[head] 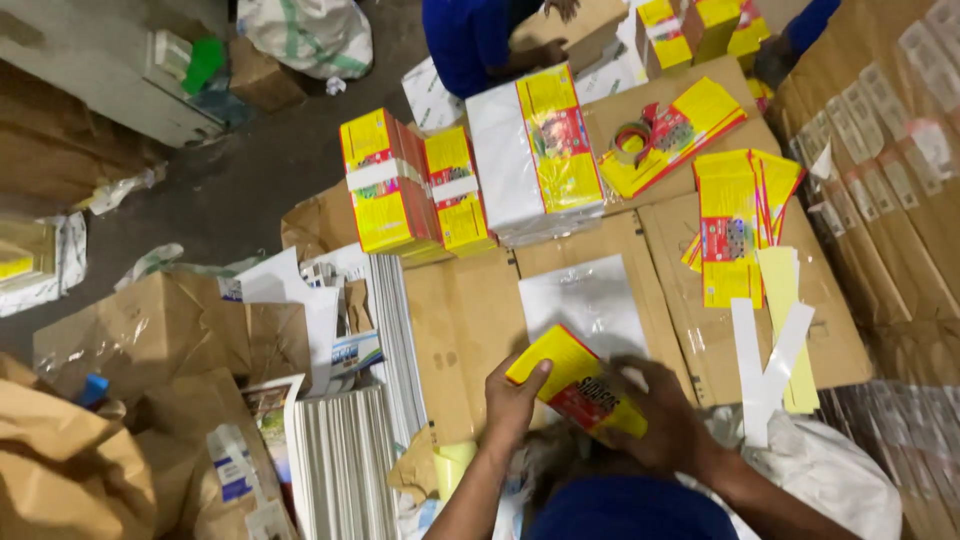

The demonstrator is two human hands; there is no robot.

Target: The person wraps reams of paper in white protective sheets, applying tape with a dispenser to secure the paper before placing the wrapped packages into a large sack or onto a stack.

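A yellow-and-red folded carton (pixel 578 382) is held over the near edge of a large flat cardboard box (pixel 470 320). The left hand (pixel 515 400) closes around the carton's left corner, thumb on top, fingers curled beneath. The right hand (pixel 660 415) grips its lower right end, fingers wrapped over the printed face, wrist bent inward. Just beyond the fingertips lies a white sheet (pixel 585 300), with bare cardboard open to either side. Farther out stand banded bundles of yellow cartons (pixel 400 185) and a tall white-sided stack (pixel 535 150). To the right of the right hand, white paper strips (pixel 765 370) cross near a loose pile of yellow flats (pixel 735 220). A tape roll (pixel 630 140) rests well beyond.
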